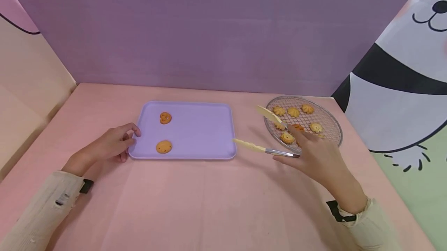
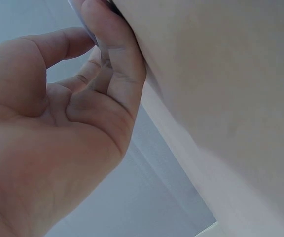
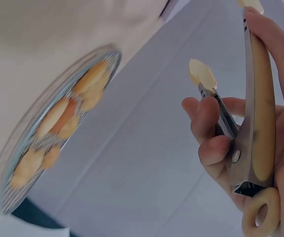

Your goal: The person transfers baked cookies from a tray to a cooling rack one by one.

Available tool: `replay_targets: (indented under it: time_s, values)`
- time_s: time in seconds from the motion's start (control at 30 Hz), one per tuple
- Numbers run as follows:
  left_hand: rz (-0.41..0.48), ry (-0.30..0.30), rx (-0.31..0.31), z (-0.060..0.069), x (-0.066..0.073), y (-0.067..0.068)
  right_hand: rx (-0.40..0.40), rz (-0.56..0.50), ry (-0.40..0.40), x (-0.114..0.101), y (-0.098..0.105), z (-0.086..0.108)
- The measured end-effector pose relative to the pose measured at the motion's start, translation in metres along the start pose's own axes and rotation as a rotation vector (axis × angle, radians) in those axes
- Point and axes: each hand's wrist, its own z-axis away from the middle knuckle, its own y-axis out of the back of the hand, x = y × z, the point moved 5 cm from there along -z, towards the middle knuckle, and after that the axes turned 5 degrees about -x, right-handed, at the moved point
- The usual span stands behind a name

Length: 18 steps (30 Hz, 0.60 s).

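My left hand (image 1: 111, 142) pinches the left edge of a lilac tray (image 1: 199, 130); in the left wrist view its thumb and fingers meet at the rim. On the tray lie a pretzel-shaped cookie (image 1: 165, 118) and a round cookie (image 1: 164, 147). My right hand (image 1: 319, 161) grips metal tongs (image 3: 260, 108) with cream handles and tips. The tongs' arms stand spread apart, with nothing between the tips, between the tray and a round wire rack (image 1: 331, 121). Several cookies (image 1: 316, 127) lie on the rack, some partly hidden by the right hand.
Both tray and rack stand on a pink tabletop (image 1: 195, 204). A purple wall (image 1: 209, 33) rises behind them. To the right is a panel with a panda picture (image 1: 391, 80), and a cream panel (image 1: 28, 84) stands at the left.
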Motion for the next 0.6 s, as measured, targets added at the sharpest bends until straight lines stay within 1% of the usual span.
replay_targets:
  time_s: [0.1, 0.2, 0.3, 0.47, 0.6]
  values:
    - [0.003, -0.001, 0.000, 0.001, 0.001, 0.001, 0.008, 0.005, 0.062, -0.013, -0.003, -0.011]
    - [0.007, 0.000, -0.004, 0.000, -0.001, 0.001, 0.013, 0.010, 0.104, -0.026, -0.007, -0.021]
    - [0.007, -0.002, -0.007, 0.000, -0.002, 0.001, 0.000, 0.000, 0.143, -0.039, -0.012, -0.032]
    - [-0.001, 0.008, -0.012, 0.000, -0.002, 0.000, -0.048, -0.020, 0.184, -0.062, -0.020, -0.050]
    - [0.000, 0.018, -0.015, 0.000, -0.003, 0.000, -0.048, -0.026, 0.236, -0.080, -0.026, -0.063]
